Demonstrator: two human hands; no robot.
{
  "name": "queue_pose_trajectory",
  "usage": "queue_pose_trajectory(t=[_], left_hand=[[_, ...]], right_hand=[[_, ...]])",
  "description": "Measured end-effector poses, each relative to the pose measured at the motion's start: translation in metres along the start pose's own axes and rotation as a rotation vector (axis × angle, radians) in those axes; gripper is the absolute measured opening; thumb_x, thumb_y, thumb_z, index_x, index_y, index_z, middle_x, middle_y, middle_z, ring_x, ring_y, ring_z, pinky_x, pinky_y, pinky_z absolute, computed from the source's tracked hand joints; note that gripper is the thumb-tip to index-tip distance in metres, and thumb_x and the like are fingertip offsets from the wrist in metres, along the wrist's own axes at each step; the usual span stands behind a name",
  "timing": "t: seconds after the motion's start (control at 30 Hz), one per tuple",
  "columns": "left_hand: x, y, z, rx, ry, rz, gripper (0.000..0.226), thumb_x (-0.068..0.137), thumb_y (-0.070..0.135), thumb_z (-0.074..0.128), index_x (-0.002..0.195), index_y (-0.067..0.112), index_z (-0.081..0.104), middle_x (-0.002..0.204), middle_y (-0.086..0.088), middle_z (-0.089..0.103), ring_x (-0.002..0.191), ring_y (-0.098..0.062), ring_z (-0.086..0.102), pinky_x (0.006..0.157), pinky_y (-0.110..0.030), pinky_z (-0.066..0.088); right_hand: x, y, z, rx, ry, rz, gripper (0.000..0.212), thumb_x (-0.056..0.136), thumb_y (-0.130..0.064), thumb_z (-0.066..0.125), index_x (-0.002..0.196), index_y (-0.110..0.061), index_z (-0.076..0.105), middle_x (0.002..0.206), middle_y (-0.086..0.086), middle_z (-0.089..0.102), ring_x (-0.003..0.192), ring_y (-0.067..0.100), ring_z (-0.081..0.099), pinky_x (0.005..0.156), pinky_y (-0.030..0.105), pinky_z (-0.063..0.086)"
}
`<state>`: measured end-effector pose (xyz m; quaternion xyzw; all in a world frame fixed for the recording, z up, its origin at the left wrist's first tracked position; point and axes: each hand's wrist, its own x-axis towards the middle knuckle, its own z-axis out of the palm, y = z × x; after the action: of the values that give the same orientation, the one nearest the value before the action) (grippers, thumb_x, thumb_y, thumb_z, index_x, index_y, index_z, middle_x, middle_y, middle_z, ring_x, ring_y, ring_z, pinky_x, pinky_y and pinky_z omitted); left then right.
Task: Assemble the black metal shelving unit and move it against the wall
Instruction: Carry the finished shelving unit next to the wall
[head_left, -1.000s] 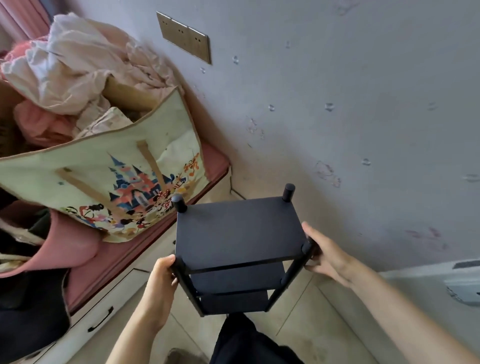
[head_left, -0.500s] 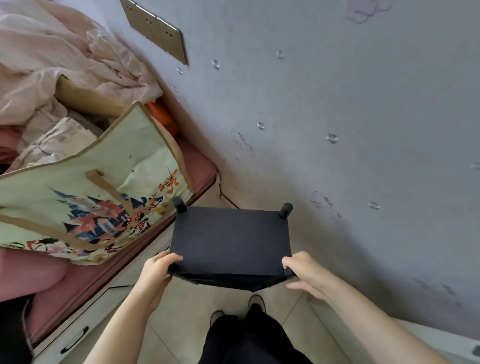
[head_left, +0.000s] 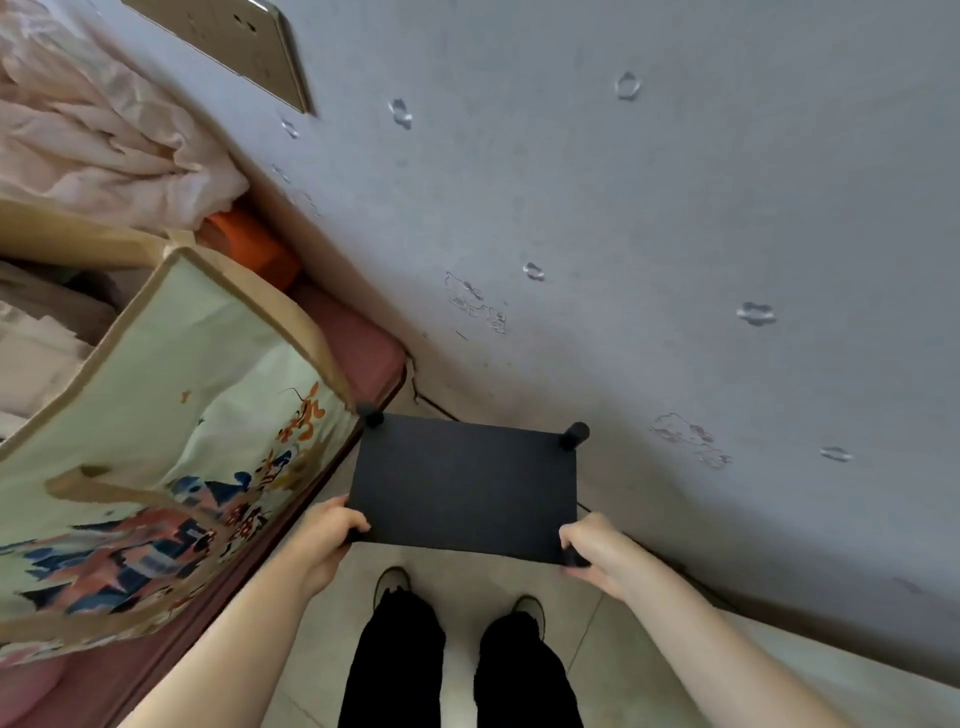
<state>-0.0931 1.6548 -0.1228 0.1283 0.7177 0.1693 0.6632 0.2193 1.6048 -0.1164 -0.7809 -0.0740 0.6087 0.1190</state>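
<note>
The wall (head_left: 675, 218) fills the upper right of the frame, and the shelf unit (head_left: 465, 486) now sits at lower centre with its far edge close under it. 1 second ago the unit was tilted, so that I could see 2 lower shelves and the legs. Now I look straight down on the top shelf alone, and the lower shelves are hidden beneath it. From this I judge that the unit stands upright, and has been brought nearer the wall. Whether its back posts touch the wall, I cannot tell.

The printed bag (head_left: 171, 441) occupies the left of the frame, just beside the unit's far left post (head_left: 370, 414). The far right post (head_left: 574, 435) stands near the wall base.

My left hand (head_left: 324, 535) grips the near left corner, fingers curled over the edge. My right hand (head_left: 589, 545) grips the near right corner post, fingers wrapped round it. Both hands have shifted from the side posts to the near corners.

My 2 shoes (head_left: 392, 584) stand on the floor tiles just below the unit.

Assembly appears complete. Judged remaining work: 1 final push toward the wall, then release.
</note>
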Motion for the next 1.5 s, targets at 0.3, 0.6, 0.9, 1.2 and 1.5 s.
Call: queue_pose_trajectory(t=[0.3,0.6,0.9,1.2,1.5], left_hand=[[0.079,0.029,-0.01,0.18,0.026,-0.004,0.058,0.075,-0.02,0.044,0.124,0.004,0.063,0.112,-0.023,0.066,0.098,-0.044,0.065,0.085,-0.054,0.056],[0.137,0.041,-0.006,0.312,0.046,0.067,0.064,0.079,-0.015,0.049,0.138,0.008,0.058,0.126,-0.013,0.063,0.097,-0.029,0.061,0.072,-0.036,0.051],[0.171,0.04,-0.016,0.309,0.085,0.087,0.05,0.076,-0.016,0.046,0.114,0.012,0.063,0.103,-0.019,0.068,0.096,-0.043,0.064,0.072,-0.043,0.055],[0.174,0.044,-0.016,0.598,0.115,0.199,0.049,0.096,-0.002,0.055,0.144,0.001,0.048,0.139,-0.019,0.057,0.118,-0.031,0.057,0.097,-0.039,0.044],[0.192,0.063,-0.005,0.6,-0.002,0.292,0.051,0.102,0.032,0.056,0.147,0.012,0.044,0.142,-0.011,0.054,0.13,-0.031,0.052,0.097,-0.035,0.042]], right_hand=[[0.055,-0.006,0.049,0.18,0.052,0.079,0.031,0.085,0.009,0.045,0.114,-0.004,0.048,0.113,0.013,0.051,0.106,0.03,0.054,0.08,0.036,0.053],[0.109,-0.004,0.079,0.274,0.048,0.079,0.015,0.086,0.006,0.043,0.096,-0.004,0.048,0.1,0.013,0.049,0.091,0.025,0.051,0.079,0.035,0.048],[0.132,-0.006,0.103,0.264,0.075,0.058,0.01,0.083,0.007,0.043,0.086,-0.003,0.043,0.084,0.011,0.044,0.076,0.024,0.044,0.074,0.035,0.049],[0.124,-0.007,0.1,0.008,-0.027,0.069,0.028,0.082,0.002,0.043,0.107,-0.006,0.052,0.079,0.008,0.048,0.069,0.024,0.045,0.068,0.039,0.049],[0.133,-0.039,0.091,0.328,0.015,0.01,0.029,0.1,-0.035,0.054,0.124,-0.019,0.049,0.119,0.002,0.056,0.119,0.031,0.051,0.101,0.062,0.04]])
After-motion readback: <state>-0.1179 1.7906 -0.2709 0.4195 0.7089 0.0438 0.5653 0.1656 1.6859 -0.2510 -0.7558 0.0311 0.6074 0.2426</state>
